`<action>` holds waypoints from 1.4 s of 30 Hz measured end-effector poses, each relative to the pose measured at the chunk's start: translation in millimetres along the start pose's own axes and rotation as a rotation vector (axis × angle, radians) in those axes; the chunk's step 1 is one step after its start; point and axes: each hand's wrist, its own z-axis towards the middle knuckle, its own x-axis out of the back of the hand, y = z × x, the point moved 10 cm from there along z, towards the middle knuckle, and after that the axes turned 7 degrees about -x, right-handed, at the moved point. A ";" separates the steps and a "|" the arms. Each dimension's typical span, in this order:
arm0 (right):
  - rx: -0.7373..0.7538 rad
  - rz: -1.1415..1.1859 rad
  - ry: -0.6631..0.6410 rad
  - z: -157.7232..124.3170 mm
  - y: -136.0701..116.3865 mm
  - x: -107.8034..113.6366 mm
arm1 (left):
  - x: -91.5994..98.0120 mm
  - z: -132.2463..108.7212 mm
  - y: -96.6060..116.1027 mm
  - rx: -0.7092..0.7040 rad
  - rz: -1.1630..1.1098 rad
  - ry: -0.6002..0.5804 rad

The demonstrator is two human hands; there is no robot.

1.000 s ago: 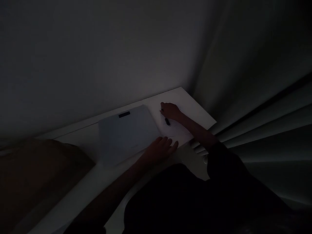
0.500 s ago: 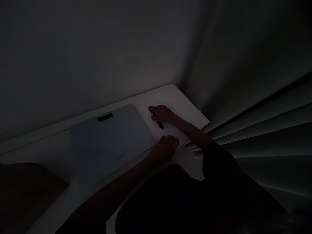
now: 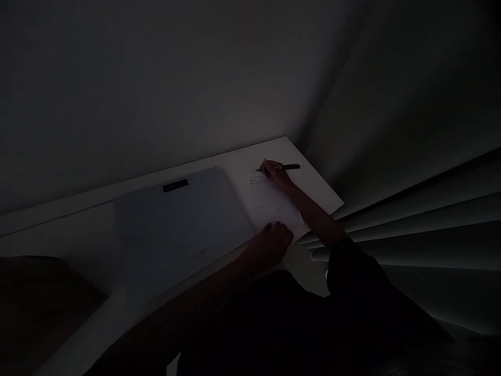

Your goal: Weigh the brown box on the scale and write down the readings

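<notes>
Pen (image 3: 291, 167) has swung round, tip near text (image 3: 258, 181) on paper (image 3: 274, 206) — right hand (image 3: 276, 173) clamps it in its fingers; left hand (image 3: 274, 242) — can't tell.

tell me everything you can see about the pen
The pen is slim and dark, with a small pale glint where the right hand grips it, hiding part of its length; its material is too dim to tell. The rear end points rightward in the picture; the tip end is near the rows of marks on the paper, too dim to say whether touching.
</notes>
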 end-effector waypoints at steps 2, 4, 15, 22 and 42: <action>0.000 0.068 -0.052 -3.6 4.2 -11.7 | 0.3 0.0 -0.9 0.006 -0.003 -0.003; -0.012 0.121 -0.113 -6.4 8.3 -23.8 | 1.6 0.1 -1.7 0.013 -0.005 -0.002; -0.019 -0.070 -0.002 -13.2 16.4 -33.0 | 3.3 1.0 -2.8 0.008 -0.032 -0.001; -0.069 -0.094 -0.007 -16.3 15.0 -34.8 | 0.6 -0.6 -1.0 0.009 -0.014 -0.009; 0.000 -0.153 0.039 -12.6 16.6 -32.1 | -2.5 -1.8 -1.6 0.017 -0.021 -0.010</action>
